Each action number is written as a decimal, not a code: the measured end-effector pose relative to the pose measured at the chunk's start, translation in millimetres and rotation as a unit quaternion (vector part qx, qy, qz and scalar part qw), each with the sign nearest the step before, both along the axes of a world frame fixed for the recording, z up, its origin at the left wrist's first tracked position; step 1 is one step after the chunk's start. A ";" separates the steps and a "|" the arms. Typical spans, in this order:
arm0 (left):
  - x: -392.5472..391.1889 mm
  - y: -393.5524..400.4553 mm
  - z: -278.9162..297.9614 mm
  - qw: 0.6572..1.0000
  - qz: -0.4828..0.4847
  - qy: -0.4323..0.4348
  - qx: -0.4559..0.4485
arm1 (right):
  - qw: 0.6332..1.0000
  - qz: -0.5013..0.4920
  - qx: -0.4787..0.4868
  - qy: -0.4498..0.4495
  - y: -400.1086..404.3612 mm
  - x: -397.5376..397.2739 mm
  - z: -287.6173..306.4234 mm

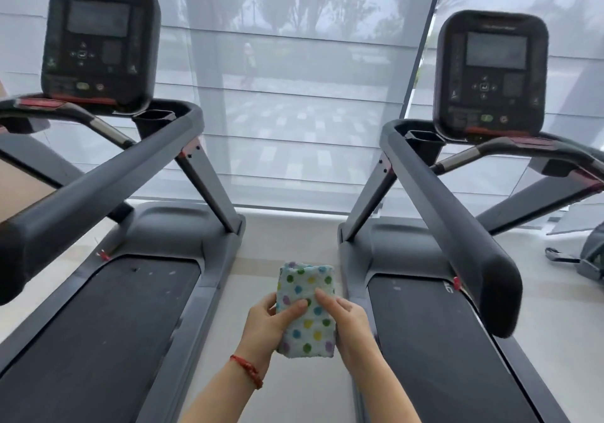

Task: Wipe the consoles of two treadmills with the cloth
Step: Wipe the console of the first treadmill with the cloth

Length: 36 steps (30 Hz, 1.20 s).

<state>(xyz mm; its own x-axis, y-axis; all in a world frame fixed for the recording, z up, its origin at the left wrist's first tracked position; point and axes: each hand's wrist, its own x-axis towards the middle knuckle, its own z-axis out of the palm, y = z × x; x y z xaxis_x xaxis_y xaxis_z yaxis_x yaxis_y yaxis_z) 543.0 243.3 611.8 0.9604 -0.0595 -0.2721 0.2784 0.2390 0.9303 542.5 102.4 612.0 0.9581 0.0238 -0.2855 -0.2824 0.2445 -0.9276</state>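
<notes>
Two grey-and-black treadmills flank a pale strip of floor (294, 233) before a window covered by sheer blinds (294, 79). The left treadmill (108, 308) carries its dark console (99, 46) at 10 o'clock; the right treadmill (434, 324) holds its console (492, 77) at 2 o'clock. Both screens are dark, each with a green and a red button below. Lettering on the consoles and on the right belt is too blurred to read. At 6 o'clock, over the floor between the machines, a folded white cloth (307, 311) dotted green, yellow, blue and purple sits between both hands. The left hand (268, 324) grips its left edge, thumb across the top; the right hand (349, 323) grips the right edge, thumb pressed on the fabric. A red cord bracelet (248, 370) circles the left wrist.
</notes>
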 end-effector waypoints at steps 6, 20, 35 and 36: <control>127.4 -4.1 10.7 0.999 -0.046 -0.012 0.000 | 0.992 -0.096 -0.056 -0.051 6.2 117.6 12.4; 366.4 -61.1 56.1 0.982 -0.179 -0.051 -0.010 | 0.990 -0.121 0.064 -0.033 -52.0 327.3 51.4; 567.9 -199.0 124.2 0.971 -0.115 -0.210 0.023 | 0.915 -0.305 -0.149 -0.218 -154.4 526.7 135.0; 580.8 -205.9 132.3 0.966 -0.111 -0.230 0.031 | 0.911 -0.308 -0.151 -0.229 -161.6 540.0 142.2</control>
